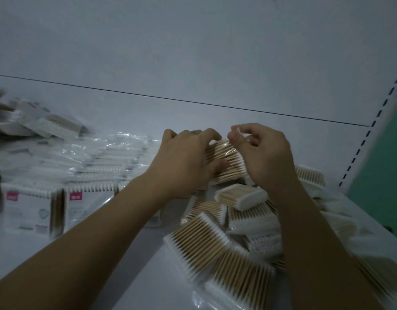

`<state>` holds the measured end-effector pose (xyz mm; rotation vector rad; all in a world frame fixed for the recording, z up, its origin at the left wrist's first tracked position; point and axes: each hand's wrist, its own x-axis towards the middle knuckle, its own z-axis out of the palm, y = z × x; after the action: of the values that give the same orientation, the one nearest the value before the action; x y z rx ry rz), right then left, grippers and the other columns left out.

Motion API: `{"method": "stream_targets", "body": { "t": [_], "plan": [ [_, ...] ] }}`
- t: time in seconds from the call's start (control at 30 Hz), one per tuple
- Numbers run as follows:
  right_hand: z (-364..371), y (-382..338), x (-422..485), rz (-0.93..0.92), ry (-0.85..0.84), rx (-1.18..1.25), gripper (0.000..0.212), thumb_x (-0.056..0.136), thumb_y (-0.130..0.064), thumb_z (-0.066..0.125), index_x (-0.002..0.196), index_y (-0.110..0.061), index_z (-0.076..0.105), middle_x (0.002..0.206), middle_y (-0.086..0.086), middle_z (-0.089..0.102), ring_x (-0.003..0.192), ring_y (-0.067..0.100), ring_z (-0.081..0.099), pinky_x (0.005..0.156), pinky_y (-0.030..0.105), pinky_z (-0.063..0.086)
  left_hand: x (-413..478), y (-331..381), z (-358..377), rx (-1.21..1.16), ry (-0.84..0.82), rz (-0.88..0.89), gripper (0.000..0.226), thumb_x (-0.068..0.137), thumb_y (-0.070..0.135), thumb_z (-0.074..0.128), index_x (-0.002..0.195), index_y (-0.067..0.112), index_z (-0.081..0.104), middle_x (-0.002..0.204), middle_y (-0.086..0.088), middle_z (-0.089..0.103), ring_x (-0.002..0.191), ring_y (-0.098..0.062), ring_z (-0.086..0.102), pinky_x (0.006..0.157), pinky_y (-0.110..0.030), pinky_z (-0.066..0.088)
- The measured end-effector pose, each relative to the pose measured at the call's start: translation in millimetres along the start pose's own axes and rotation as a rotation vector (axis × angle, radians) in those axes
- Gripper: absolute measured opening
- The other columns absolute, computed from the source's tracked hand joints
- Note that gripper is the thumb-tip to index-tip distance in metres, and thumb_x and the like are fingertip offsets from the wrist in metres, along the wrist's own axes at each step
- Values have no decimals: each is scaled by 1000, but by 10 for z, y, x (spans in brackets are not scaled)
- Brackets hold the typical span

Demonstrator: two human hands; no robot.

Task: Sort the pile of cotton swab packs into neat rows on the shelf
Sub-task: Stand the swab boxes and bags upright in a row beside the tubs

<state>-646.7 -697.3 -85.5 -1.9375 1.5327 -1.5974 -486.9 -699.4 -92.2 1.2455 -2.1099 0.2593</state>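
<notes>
Sorting looks partway done: a row [36, 209] of packs stands near the shelf's [148, 276] front left edge, while a large pile [237, 231] lies jumbled at its right end. Above the pile, the left hand [184, 157] grips one pack [226, 159] and the right hand [264, 153] pinches its top edge.

Both bare forearms reach forward, the hands close together, backs up. The left hand [186, 159] grips a swab pack [231, 162], fingers curled over it, thumb beneath. The right hand [266, 157] pinches the pack's upper corner.
</notes>
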Motion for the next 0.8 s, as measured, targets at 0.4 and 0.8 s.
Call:
{"method": "stream_targets", "body": {
  "t": [0.4,0.8],
  "plan": [
    [127,-242,-79,266,-55,382,25,90,-38,65,100,-16,69,83,-1,74,76,17,72,72,39,61,-14,-75,-9,9,345,179,36,77,51,69,93,20,59,88,7,56,77,-15,53,72,-36,38],
    [193,-154,-116,139,-121,355,33,84,2,61,91,-29,71,88,-4,71,65,7,69,52,24,55,-193,-302,-167,-108,146,-10,72,83,58,56,147,36,30,136,7,51,118,-13,50,95,-33,25]
  ]
}}
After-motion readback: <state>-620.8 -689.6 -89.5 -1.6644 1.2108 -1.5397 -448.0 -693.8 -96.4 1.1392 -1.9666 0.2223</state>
